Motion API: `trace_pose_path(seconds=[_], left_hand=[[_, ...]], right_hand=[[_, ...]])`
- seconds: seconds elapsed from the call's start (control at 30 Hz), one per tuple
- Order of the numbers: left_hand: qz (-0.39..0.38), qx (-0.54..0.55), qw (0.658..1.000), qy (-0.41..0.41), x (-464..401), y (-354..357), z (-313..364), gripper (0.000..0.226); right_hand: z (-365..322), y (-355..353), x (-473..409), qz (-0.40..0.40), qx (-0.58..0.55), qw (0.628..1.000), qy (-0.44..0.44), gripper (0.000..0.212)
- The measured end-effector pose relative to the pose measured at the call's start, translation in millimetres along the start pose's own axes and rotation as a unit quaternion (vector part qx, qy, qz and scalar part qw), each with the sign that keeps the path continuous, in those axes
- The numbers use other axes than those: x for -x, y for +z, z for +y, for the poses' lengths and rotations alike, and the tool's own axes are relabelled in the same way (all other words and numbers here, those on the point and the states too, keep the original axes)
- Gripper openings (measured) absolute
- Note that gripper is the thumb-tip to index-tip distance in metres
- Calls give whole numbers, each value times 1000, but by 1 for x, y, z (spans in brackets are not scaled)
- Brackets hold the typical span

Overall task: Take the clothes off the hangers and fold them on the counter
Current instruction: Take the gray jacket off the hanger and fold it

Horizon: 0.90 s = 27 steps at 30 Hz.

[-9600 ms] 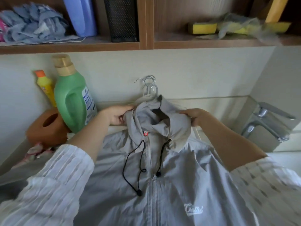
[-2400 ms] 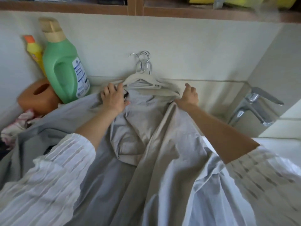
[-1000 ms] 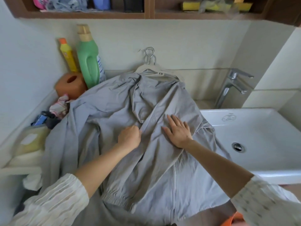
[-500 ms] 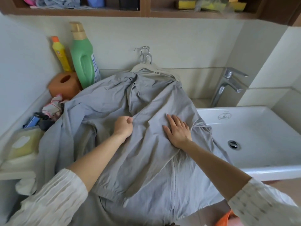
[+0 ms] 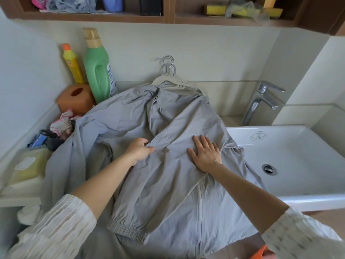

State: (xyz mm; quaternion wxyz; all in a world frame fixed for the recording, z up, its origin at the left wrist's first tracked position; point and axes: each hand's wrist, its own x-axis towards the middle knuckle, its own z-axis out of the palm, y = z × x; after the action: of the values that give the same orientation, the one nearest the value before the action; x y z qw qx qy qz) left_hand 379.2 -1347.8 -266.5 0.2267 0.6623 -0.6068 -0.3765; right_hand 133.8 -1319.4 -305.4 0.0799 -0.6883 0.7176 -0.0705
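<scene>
I am watching the fold begin: moments back both hands were up at the collar by the hangers (image 5: 172, 82), and now they are working mid-body, with the right sleeve brought across the jacket (image 5: 168, 165). That is telling me the jacket is off its hanger and the first fold is already laid (the left sleeve is not yet folded in).

The left hand (image 5: 139, 151) is pinching a ridge of cloth at the sleeve's edge, fingers curled on it. The right hand (image 5: 206, 155) is lying flat, fingers spread, pressing the sleeve down.

The jacket is lying spread on the counter (image 5: 28, 139), its right edge draping onto the sink (image 5: 291, 144) rim. It is pale grey, thin and creased, with a zip down the body and an elastic cuff near the front edge.
</scene>
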Motion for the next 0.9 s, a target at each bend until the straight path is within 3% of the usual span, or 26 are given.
trace_pose_path(seconds=[0.07, 0.23, 0.33, 0.47, 0.57, 0.63, 0.7, 0.77, 0.9], left_hand=[[1, -3, 1000, -8, -1, -3, 0, 17], [4, -62, 998, 0, -3, -5, 1, 36], [25, -31, 999, 30, -6, -1, 4, 30], [38, 45, 998, 7, -9, 4, -7, 36], [2, -14, 1000, 16, 0, 1, -18, 47], [-45, -17, 998, 26, 12, -2, -23, 60], [-68, -37, 997, 21, 26, -8, -28, 81], [-90, -48, 995, 2, 36, -12, -38, 96], [-121, 10, 993, 8, 64, -21, -43, 44]], right_hand=[[2, 0, 1, -9, 2, 1000, 7, 68], [12, -6, 2, -8, 28, 999, 43, 74], [15, -13, 0, 16, 2, 999, 51, 70], [30, -7, 3, -30, 22, 997, 66, 71], [21, -16, -4, -40, 51, 992, 107, 63], [3, -29, -11, -10, 51, 996, 67, 63], [-22, -35, -22, 29, 34, 997, -58, 60], [-43, -30, -30, 4, 31, 990, -137, 59], [-47, 0, -38, -87, 77, 987, -109, 67]])
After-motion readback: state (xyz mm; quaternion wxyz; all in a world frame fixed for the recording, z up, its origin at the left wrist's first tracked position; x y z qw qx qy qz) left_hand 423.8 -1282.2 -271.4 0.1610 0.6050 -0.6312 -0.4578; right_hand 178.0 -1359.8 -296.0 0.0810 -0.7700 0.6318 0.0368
